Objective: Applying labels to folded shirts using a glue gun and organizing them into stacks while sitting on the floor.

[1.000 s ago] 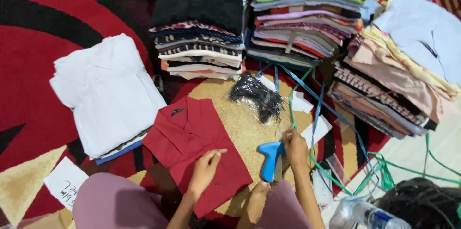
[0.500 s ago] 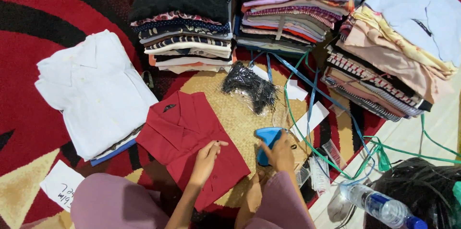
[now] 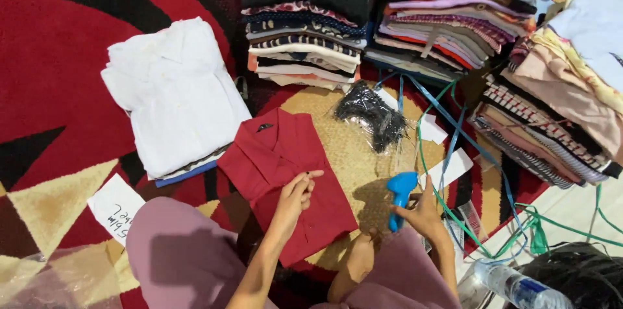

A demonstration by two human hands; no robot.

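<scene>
I see a folded dark red shirt (image 3: 285, 179) lying flat on the woven mat (image 3: 354, 160), collar with a dark label toward the stacks, just beside the folded white shirt pile (image 3: 175, 98). My left hand (image 3: 295, 195) rests on its front, fingertips pinched narrow on the cloth. My right hand (image 3: 425, 215) grips a blue tagging gun (image 3: 399, 195), fingers closed around it, near the bag of black fasteners (image 3: 373, 118)

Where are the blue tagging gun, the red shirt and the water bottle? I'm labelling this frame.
blue tagging gun (image 3: 397, 197), head view, on its handle above the right hand.
red shirt (image 3: 279, 160), head view, on the folded front.
water bottle (image 3: 519, 288), head view, on its clear body.
</scene>
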